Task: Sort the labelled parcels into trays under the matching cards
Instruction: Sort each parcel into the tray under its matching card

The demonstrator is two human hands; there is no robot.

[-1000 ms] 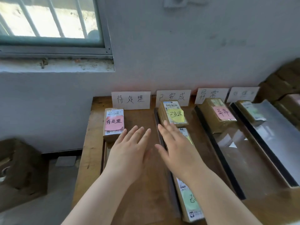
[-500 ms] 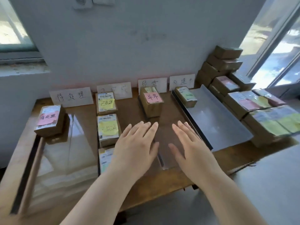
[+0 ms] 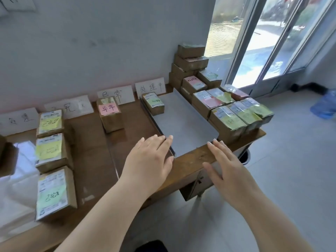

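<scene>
We see both hands stretched out palm down over the near end of the table [image 3: 190,160], fingers straight and holding nothing. The left hand [image 3: 151,160] lies over the near left corner of the grey tray [image 3: 181,124]. The right hand [image 3: 231,170] has its fingertips by the tray's near right corner, at the table's edge. We cannot tell whether either hand touches what lies under it.

At the far end of the grey tray stands a green-label parcel [image 3: 153,103], just below the rightmost card [image 3: 151,87]. To its left a pink-label parcel [image 3: 110,114] sits under the second card [image 3: 116,93]. Further left three yellow-label parcels [image 3: 49,150] lie in a line from far to near, the farthest just below the third card [image 3: 71,107]. A fourth card [image 3: 18,120] stands at the far left.

The pile of parcels [image 3: 234,115] – pink, yellow and green labels – sits at the table's right end, just beside the grey tray. Brown boxes [image 3: 190,59] are stacked behind it against the wall.
</scene>
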